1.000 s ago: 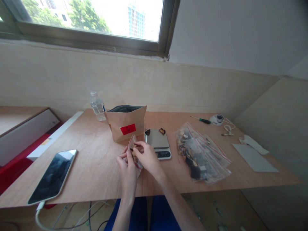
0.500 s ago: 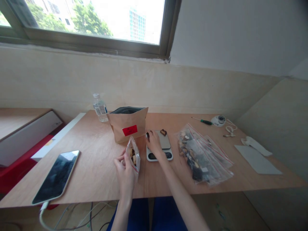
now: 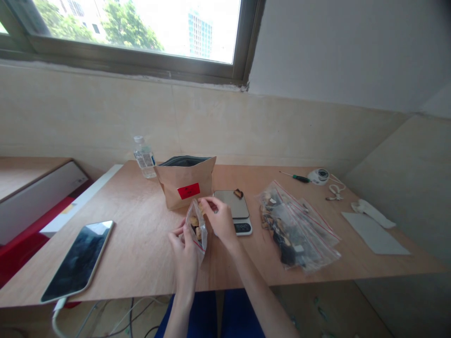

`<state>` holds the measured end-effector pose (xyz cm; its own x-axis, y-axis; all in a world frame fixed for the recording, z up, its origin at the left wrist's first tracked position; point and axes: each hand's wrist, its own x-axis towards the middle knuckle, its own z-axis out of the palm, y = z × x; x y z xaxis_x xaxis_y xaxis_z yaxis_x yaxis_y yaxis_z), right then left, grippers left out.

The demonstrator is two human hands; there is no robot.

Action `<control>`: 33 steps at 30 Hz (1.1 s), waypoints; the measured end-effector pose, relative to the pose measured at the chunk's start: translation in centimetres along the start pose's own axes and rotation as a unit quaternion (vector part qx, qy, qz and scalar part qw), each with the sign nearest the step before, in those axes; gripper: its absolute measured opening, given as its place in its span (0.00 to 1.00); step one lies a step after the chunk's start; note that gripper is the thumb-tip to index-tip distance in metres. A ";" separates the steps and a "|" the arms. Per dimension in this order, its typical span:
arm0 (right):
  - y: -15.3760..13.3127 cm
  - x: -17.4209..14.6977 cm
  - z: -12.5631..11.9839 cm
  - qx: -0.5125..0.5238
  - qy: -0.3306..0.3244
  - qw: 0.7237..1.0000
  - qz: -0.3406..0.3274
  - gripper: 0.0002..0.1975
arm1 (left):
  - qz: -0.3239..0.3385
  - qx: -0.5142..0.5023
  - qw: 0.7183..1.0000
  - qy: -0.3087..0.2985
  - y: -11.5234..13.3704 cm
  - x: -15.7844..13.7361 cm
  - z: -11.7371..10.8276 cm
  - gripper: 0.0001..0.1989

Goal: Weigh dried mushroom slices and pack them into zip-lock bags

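Note:
My left hand [image 3: 185,237] pinches a small clear zip bag [image 3: 203,237] and holds its mouth open. Brown and tan chunks [image 3: 195,225] lie inside it. At the bag's upper right rim is my right hand [image 3: 220,218], its fingertips closed on a small brown chunk that they partly cover. Behind that hand stands a white kitchen scale [image 3: 243,227] with a metal plate. One dark brown chunk [image 3: 238,193] rests near the plate's far edge. A kraft paper pouch [image 3: 186,183] with a red label stands open just beyond the clear bag.
Several filled zip bags [image 3: 299,230] overlap right of the scale. Further right are a screwdriver [image 3: 299,178], a white dome camera [image 3: 319,176], a cable [image 3: 335,190] and a white sheet [image 3: 375,232]. Leftward, a bottle [image 3: 144,157] stands and a plugged-in phone [image 3: 79,260] lies.
My right hand has moved from the scale plate left and toward me, to the mouth of the clear bag, with a chunk from the plate. The left hand has stayed with the bag.

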<state>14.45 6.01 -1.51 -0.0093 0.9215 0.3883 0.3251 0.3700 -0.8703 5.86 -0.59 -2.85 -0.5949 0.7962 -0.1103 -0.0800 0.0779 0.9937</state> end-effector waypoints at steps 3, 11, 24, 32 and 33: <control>-0.2 -0.2 -0.4 -0.064 0.009 0.997 -0.053 0.15 | -0.007 -0.011 1.000 0.003 0.1 0.1 -0.2 0.09; 8.7 2.2 -4.9 -0.315 0.121 0.941 0.023 0.16 | -0.020 -0.031 0.999 0.011 -0.5 0.9 -1.3 0.11; 2.9 -0.1 -3.6 -0.130 0.043 0.990 -0.020 0.10 | -0.021 -0.037 0.999 0.002 -0.6 0.8 -0.4 0.10; -1.4 -3.9 -2.7 -0.032 -0.065 0.995 -0.062 0.13 | -0.009 -0.042 0.999 0.008 0.1 0.6 -0.8 0.09; -1.1 -4.6 -2.7 -0.025 -0.061 0.997 -0.045 0.13 | -0.012 -0.045 0.999 0.007 -0.2 0.8 -0.9 0.09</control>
<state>16.72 1.09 -1.53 -0.1546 0.8931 0.4224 0.3641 0.4490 -0.8160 4.64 -0.51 -3.17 -0.6037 0.7858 -0.1341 -0.1656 0.0409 0.9853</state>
